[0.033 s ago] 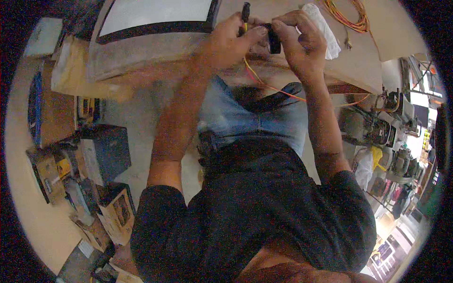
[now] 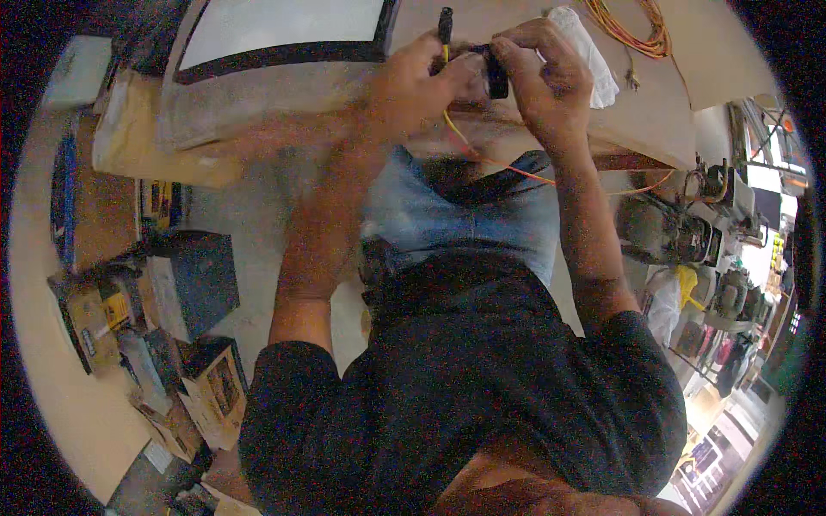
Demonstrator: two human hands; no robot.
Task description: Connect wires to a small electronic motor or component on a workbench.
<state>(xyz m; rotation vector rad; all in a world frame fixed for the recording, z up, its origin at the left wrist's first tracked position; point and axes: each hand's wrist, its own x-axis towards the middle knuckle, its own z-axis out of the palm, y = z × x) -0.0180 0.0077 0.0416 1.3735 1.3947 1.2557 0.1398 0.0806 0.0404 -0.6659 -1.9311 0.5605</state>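
My left hand (image 2: 413, 84), blurred, closes its fingers around a thin yellow cable (image 2: 446, 53). The cable's black connector end (image 2: 446, 24) stands up above those fingers. Close beside it, my right hand (image 2: 555, 82) pinches a short black cylindrical piece (image 2: 497, 77) between thumb and fingers. The left fingertips come up against this piece, and their exact contact is hidden. From below my left hand an orange-yellow length of cable (image 2: 516, 170) hangs past the table edge and runs off to the right.
Beyond my hands is a brown tabletop (image 2: 284, 96) bearing a black-framed white panel (image 2: 292, 56), a crumpled white cloth (image 2: 589, 60) and a coil of orange cable (image 2: 645, 39). Boxes (image 2: 194, 279) stack up at left. Dark equipment (image 2: 680, 232) stands at right.
My left hand and the black connector end have shifted very slightly, and the left forearm is more blurred. Both hands keep their hold.
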